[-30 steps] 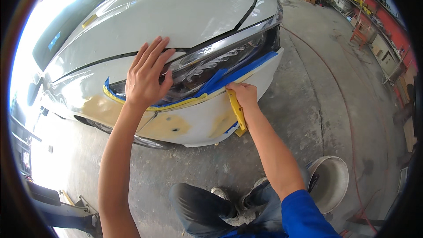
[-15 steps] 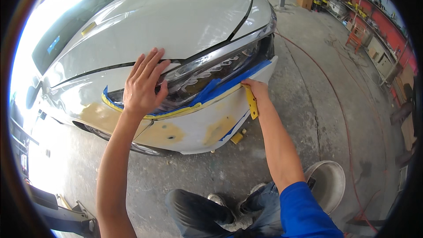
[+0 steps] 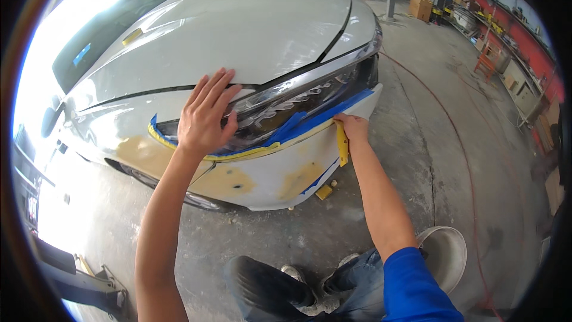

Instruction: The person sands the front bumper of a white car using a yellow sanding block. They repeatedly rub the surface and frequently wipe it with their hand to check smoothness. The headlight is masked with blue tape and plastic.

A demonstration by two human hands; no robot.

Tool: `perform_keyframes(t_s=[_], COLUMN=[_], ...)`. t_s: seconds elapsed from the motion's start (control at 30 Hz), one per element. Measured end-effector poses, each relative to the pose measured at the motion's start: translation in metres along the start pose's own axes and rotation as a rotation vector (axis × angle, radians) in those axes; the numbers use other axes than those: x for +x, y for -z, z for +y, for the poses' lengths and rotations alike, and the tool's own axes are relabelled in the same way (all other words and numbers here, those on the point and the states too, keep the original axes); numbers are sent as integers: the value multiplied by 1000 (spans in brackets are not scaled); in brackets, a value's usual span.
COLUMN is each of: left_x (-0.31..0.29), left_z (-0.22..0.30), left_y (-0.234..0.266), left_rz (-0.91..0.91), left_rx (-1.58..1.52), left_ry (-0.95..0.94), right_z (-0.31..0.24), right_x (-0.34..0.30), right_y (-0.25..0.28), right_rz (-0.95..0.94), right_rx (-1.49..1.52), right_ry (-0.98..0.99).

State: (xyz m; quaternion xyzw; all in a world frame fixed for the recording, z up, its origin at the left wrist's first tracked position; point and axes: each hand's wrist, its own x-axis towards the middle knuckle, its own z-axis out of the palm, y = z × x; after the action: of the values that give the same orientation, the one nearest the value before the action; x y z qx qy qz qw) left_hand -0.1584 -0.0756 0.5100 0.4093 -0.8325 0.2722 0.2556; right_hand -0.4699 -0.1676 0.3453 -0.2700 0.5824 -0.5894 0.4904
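Seen from the head camera, a pale grey car's hood (image 3: 250, 30) fills the upper middle of a workshop, a yellow block (image 3: 132, 37) resting on its far left part. Blue tape (image 3: 351, 104) and yellow tape (image 3: 250, 154) line the lower edge of the headlight (image 3: 286, 113), above a white bumper (image 3: 268, 173) marked with tan patches (image 3: 223, 182). A second yellow block (image 3: 323, 192) lies on the concrete floor (image 3: 393, 173) just beside the bumper. A pale bucket (image 3: 453, 262) stands at lower right, partly hidden by the person's blue sleeve (image 3: 411, 283), while a reddish hose (image 3: 459, 143) runs along the floor beyond. An orange chair (image 3: 485, 62) and a cardboard box (image 3: 420, 7) sit well apart at upper right, near a red wall (image 3: 530, 48).

Both arms reach forward from the lower edge. The left hand (image 3: 205, 122) lies flat, back up, its fingers extended and the thumb held apart, covering part of the headlight's left end, fingertips at the hood's edge. The right hand (image 3: 353, 126), at the bumper's upper edge just below the blue tape, has its fingers closed on the upper end of a yellow strip (image 3: 342, 146), which hangs down beside the bumper's right side.
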Motion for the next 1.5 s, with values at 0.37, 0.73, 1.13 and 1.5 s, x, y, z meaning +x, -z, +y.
perform_keyframes(t_s=[0.37,0.73,1.13,1.5], left_x=[-7,1,3,2], left_z=[-2,0,2,5], left_y=[3,2,-4,-8], left_rz=[-21,31,24,7], left_rx=[14,-32,5,39], left_ry=[16,18,11,-18], right_z=[29,67,30,22], right_x=[-3,-4,9,19], right_y=[-16,-30,-18,2], right_rz=[-101,92,37,-105], right_rx=[-23,-70,144,-50], right_ry=[35,380,32,19])
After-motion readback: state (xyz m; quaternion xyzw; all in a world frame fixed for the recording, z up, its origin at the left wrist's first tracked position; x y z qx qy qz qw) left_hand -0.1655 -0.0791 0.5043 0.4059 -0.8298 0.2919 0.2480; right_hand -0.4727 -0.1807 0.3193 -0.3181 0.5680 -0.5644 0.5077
